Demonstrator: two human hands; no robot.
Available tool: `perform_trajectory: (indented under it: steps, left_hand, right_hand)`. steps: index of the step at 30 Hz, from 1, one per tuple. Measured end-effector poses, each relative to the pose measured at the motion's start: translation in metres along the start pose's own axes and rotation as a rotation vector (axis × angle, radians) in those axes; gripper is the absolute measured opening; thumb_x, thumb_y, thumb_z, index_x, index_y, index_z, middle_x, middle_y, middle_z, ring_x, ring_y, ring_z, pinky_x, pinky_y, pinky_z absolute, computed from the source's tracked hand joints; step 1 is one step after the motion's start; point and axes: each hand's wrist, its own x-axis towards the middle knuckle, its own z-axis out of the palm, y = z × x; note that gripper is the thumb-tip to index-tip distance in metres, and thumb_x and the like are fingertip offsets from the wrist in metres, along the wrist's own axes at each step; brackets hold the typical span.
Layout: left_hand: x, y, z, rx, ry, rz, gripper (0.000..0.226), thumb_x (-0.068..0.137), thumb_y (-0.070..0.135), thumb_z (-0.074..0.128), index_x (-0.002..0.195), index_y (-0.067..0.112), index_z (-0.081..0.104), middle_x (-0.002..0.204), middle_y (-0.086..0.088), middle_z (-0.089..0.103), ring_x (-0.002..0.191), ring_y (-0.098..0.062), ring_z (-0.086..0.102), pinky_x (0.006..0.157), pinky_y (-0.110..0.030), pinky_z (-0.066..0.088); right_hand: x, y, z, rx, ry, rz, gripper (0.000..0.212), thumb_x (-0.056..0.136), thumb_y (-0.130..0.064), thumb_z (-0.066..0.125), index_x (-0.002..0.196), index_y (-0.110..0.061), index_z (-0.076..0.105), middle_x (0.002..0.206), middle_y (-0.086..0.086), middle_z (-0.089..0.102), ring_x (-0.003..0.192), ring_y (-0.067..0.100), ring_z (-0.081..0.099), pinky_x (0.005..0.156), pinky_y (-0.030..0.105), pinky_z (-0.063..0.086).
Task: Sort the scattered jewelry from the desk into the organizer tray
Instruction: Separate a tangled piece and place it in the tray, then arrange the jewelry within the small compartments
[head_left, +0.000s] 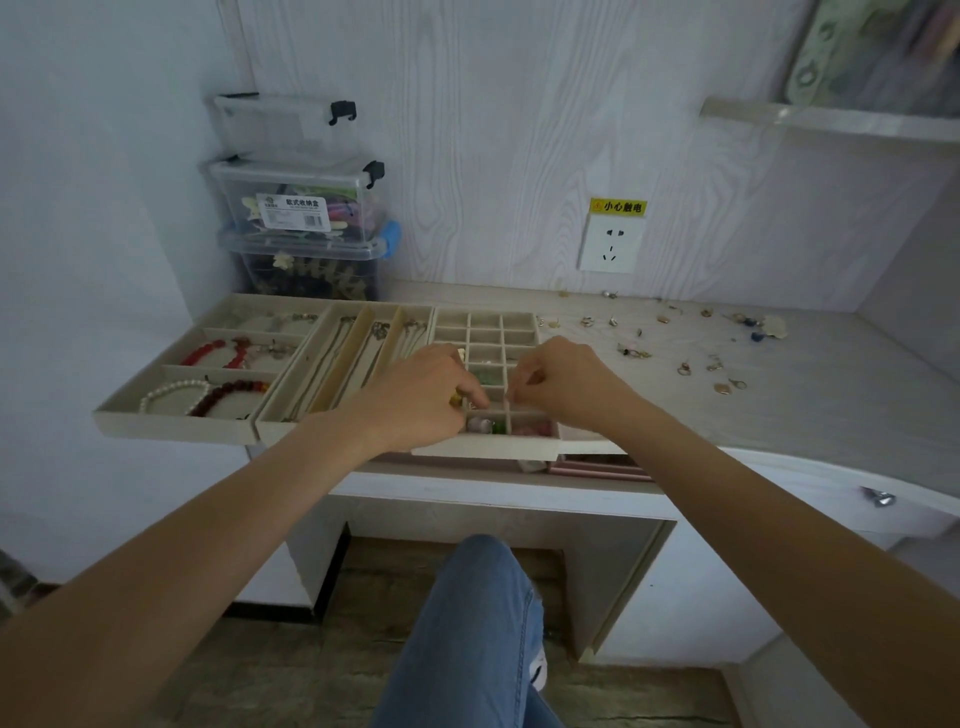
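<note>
A beige grid organizer tray (485, 322) with small square cells sits at the desk's middle. Both hands hover over its near cells. My left hand (421, 395) has curled fingers and pinches a small yellow-gold piece (456, 399) above a cell. My right hand (561, 382) has its fingertips drawn together over the neighbouring cell; whatever it pinches is too small to make out. Green and pink beads (488, 426) lie in the front cells. Scattered rings and earrings (685, 358) lie on the desk to the right.
Two more beige trays stand left of the grid: a bracelet tray (156, 415) with red and pearl bracelets, and a necklace tray (337, 364). Stacked clear storage boxes (301, 208) stand at the back left. A wall socket (610, 244) is behind the desk.
</note>
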Motion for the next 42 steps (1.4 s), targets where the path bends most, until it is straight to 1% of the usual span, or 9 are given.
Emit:
perform_trajectory:
  steps: [3,7,20,25,29,31,34,38,42]
  left_hand:
    - [0.01,0.012,-0.005,-0.064,0.05,0.007,0.032,0.086,0.008,0.058,0.11,0.028,0.066,0.116,0.004,0.046,0.091,-0.006,0.045,0.091,-0.029,0.041]
    - [0.044,0.044,-0.012,-0.106,0.211,0.063,0.023,0.091,0.012,0.053,0.107,0.023,0.067,0.102,0.007,0.046,0.077,0.001,0.042,0.077,-0.016,0.035]
    - [0.262,0.179,0.069,-0.193,-0.114,0.272,0.028,0.096,0.014,0.043,0.123,0.011,0.051,0.124,-0.011,0.051,0.117,-0.021,0.047,0.092,-0.025,0.035]
    - [0.332,0.206,0.109,-0.176,-0.184,0.265,0.047,0.092,0.022,0.053,0.136,0.007,0.043,0.134,-0.013,0.049,0.117,-0.027,0.05,0.095,-0.031,0.041]
    - [0.361,0.205,0.128,-0.071,-0.149,0.341,0.074,0.084,0.041,0.065,0.144,0.014,0.032,0.146,-0.008,0.038,0.13,-0.026,0.039,0.106,-0.035,0.033]
    - [0.368,0.203,0.13,-0.091,-0.122,0.382,0.063,0.084,0.045,0.063,0.136,0.015,0.045,0.135,-0.007,0.049,0.121,-0.025,0.047,0.099,-0.035,0.039]
    - [0.378,0.199,0.132,-0.056,-0.147,0.389,0.047,0.088,0.048,0.056,0.124,0.017,0.057,0.122,-0.002,0.057,0.111,-0.02,0.053,0.09,-0.033,0.042]
    - [0.383,0.192,0.135,-0.077,-0.007,0.373,0.026,0.09,0.041,0.053,0.105,0.024,0.066,0.11,0.001,0.062,0.109,-0.019,0.052,0.098,-0.041,0.035]
    - [0.382,0.192,0.137,-0.112,0.053,0.345,0.025,0.086,0.04,0.06,0.102,0.024,0.068,0.108,0.002,0.064,0.109,-0.018,0.052,0.101,-0.039,0.03]
  right_hand:
    - [-0.004,0.011,-0.014,0.053,0.038,-0.002,0.018,0.09,-0.01,0.056,0.095,-0.004,0.072,0.098,0.008,0.071,0.085,0.016,0.065,0.071,0.02,0.046]
    - [-0.005,0.041,-0.039,0.077,0.122,0.048,0.02,0.088,-0.017,0.061,0.104,-0.007,0.069,0.109,0.005,0.068,0.102,0.018,0.062,0.086,0.024,0.045]
    - [0.004,0.258,-0.11,-0.02,0.322,0.597,0.05,0.094,-0.014,0.05,0.141,-0.008,0.032,0.137,0.019,0.042,0.124,0.031,0.043,0.095,0.031,0.036]
    - [0.03,0.307,-0.115,0.018,0.304,0.552,0.053,0.091,-0.008,0.053,0.141,-0.007,0.035,0.14,0.016,0.042,0.126,0.031,0.044,0.101,0.032,0.034]
    - [0.056,0.334,-0.103,0.021,0.27,0.495,0.055,0.096,-0.015,0.043,0.148,-0.013,0.023,0.154,0.011,0.02,0.142,0.027,0.02,0.117,0.035,0.014]
    - [0.066,0.344,-0.097,-0.013,0.274,0.467,0.05,0.1,-0.02,0.035,0.148,-0.017,0.022,0.157,0.008,0.013,0.143,0.024,0.015,0.116,0.032,0.009]
    - [0.072,0.351,-0.094,-0.02,0.308,0.435,0.043,0.101,-0.021,0.036,0.143,-0.014,0.036,0.152,0.009,0.029,0.137,0.022,0.029,0.111,0.026,0.019]
    - [0.07,0.357,-0.096,-0.015,0.469,0.387,0.029,0.092,-0.018,0.056,0.119,-0.009,0.063,0.123,0.015,0.058,0.113,0.025,0.052,0.083,0.011,0.028]
    - [0.069,0.353,-0.096,-0.05,0.519,0.377,0.023,0.09,-0.017,0.06,0.108,-0.005,0.068,0.11,0.019,0.06,0.102,0.029,0.055,0.069,0.014,0.025]
